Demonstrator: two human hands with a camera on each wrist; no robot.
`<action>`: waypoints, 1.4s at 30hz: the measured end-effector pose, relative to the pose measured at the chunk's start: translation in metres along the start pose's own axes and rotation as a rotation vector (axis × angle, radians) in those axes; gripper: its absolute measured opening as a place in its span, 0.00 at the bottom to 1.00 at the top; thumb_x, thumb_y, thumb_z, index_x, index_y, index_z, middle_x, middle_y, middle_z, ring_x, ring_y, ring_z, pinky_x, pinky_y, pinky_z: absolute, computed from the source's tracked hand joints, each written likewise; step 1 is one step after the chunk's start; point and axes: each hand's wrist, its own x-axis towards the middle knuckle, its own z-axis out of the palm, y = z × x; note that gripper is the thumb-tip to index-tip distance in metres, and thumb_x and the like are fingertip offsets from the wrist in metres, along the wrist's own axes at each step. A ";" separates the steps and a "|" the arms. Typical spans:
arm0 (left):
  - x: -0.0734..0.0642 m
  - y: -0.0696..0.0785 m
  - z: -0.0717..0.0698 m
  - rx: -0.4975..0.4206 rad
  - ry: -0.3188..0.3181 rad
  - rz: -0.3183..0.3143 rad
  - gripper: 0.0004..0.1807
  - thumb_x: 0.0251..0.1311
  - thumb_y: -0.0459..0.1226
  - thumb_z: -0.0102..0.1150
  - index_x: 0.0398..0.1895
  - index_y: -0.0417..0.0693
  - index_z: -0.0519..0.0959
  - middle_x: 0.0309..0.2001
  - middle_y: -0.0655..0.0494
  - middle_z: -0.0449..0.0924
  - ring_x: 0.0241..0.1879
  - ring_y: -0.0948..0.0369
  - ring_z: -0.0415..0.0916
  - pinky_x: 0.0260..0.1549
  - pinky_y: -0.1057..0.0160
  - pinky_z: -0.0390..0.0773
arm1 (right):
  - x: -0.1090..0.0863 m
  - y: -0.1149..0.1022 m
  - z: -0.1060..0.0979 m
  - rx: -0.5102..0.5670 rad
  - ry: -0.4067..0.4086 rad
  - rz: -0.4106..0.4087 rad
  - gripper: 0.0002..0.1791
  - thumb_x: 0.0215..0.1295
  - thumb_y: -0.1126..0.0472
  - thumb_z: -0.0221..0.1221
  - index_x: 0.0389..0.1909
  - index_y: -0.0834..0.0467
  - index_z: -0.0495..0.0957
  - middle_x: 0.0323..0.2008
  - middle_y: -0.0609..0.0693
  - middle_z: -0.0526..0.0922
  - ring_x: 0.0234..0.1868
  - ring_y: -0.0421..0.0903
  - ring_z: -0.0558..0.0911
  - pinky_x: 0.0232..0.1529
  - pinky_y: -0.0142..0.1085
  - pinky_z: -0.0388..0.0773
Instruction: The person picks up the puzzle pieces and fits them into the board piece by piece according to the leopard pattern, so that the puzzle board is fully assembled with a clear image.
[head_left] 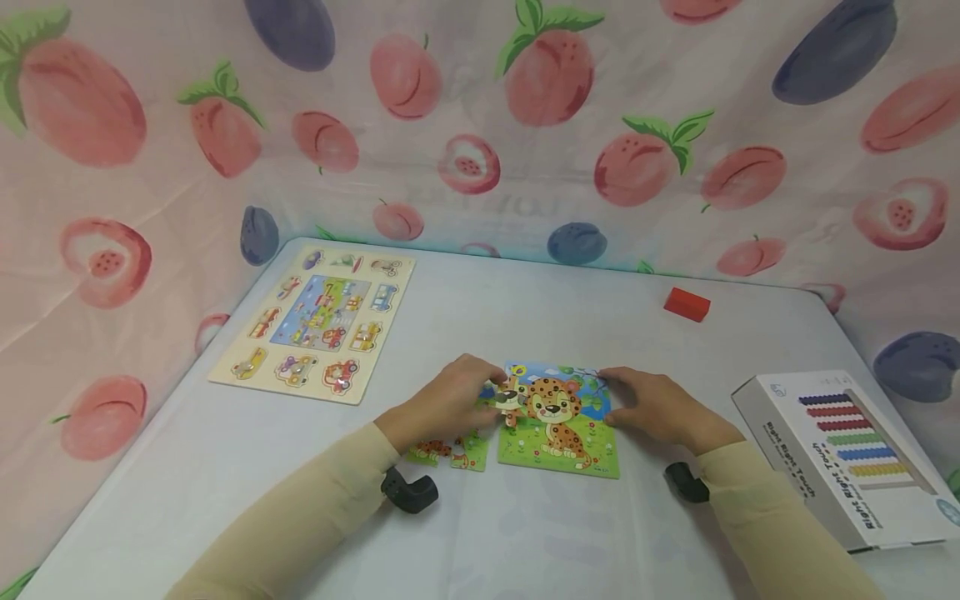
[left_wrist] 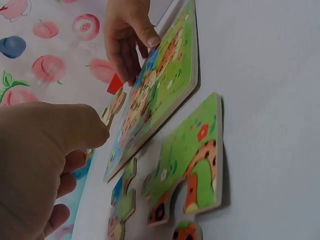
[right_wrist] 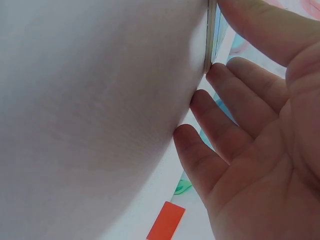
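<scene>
My left hand (head_left: 446, 400) pinches a small jigsaw piece (head_left: 512, 400) between thumb and fingers, over the left side of a leopard picture puzzle board (head_left: 558, 454). In the left wrist view the held piece (left_wrist: 116, 106) stands tilted above the board. My right hand (head_left: 667, 408) is at the board's upper right corner. Its fingers (right_wrist: 210, 112) are fairly straight, and one fingertip touches the board's edge (right_wrist: 210, 40). Loose jigsaw pieces (head_left: 471, 452) with green grass and orange spots lie left of the board, partly hidden by my left hand.
A wooden vehicle puzzle board (head_left: 292, 367) lies at the back left. A red block (head_left: 687, 305) sits at the back right. Near the right edge is a white box (head_left: 832, 467) with coloured rows. Fruit-print cloth (head_left: 525, 183) stands behind the table.
</scene>
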 end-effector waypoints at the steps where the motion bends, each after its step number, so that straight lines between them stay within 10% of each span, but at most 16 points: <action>1: 0.001 0.001 0.001 -0.004 -0.002 0.001 0.25 0.58 0.36 0.67 0.59 0.40 0.78 0.55 0.50 0.78 0.60 0.54 0.69 0.58 0.56 0.71 | 0.000 0.000 0.000 0.001 0.000 0.000 0.40 0.60 0.57 0.70 0.72 0.60 0.66 0.70 0.64 0.66 0.71 0.67 0.61 0.65 0.63 0.60; 42: 0.032 0.032 0.031 0.084 -0.067 0.080 0.21 0.60 0.40 0.67 0.56 0.45 0.81 0.50 0.57 0.81 0.54 0.59 0.72 0.56 0.62 0.70 | -0.001 -0.001 -0.002 -0.014 -0.006 -0.010 0.39 0.60 0.56 0.70 0.71 0.60 0.67 0.69 0.64 0.67 0.70 0.67 0.62 0.65 0.64 0.60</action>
